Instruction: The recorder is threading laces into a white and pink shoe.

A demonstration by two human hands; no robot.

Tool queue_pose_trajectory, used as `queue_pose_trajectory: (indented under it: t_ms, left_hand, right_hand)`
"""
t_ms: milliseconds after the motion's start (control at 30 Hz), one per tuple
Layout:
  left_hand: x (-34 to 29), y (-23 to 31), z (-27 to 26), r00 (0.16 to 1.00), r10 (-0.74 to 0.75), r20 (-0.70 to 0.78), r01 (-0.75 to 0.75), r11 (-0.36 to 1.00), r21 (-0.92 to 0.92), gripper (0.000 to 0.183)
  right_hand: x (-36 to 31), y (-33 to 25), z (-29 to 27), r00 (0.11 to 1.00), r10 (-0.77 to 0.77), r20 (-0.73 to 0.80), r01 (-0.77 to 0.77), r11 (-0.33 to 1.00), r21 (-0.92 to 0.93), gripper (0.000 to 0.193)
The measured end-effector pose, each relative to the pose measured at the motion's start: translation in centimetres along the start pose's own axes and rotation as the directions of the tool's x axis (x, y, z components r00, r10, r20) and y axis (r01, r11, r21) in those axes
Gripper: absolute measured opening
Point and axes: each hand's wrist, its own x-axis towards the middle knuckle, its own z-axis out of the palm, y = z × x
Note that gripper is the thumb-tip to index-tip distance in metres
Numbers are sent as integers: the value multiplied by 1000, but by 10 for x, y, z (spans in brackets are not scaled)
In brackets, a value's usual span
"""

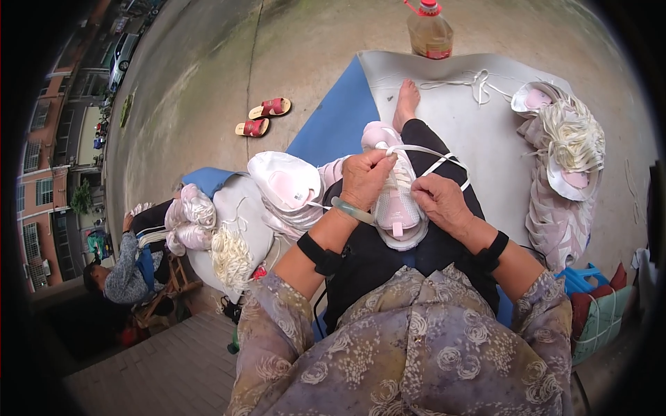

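A pink and white shoe lies across my lap with its toe pointing away from me. A flat white shoelace runs through its upper part and loops out to the right. My left hand, a pale bangle at its wrist, pinches the lace at the shoe's far left side. At the right edge of the lacing, my right hand is closed, with a strand of the same lace leading to its fingertips. What lies under those fingertips is partly hidden.
Shoe uppers are stacked left and right, with bundled white laces on the right stack. A loose lace lies on the white sheet. Beyond are red slippers and a bottle. Another person sits at left.
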Motion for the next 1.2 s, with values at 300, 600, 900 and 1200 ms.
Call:
queue_pose_trajectory:
  t_ms: [300,600,900,1200]
  left_hand:
    - [-2,1,-4,997,-69,35,71,996,-58,17]
    - [-2,2,-4,999,-37,23,39,994,-100,18]
    - [-5,-3,16,988,125,86,-118,989,-88,14]
    - [-4,4,1,999,-25,30,31,977,-211,17]
  right_hand:
    - [7,-5,11,999,-1,33,6,987,-163,9]
    - [6,-6,14,993,-87,83,96,988,-119,10]
    - [18,-1,20,991,44,123,-49,998,41,10]
    - [11,0,26,947,301,109,-320,882,346,11]
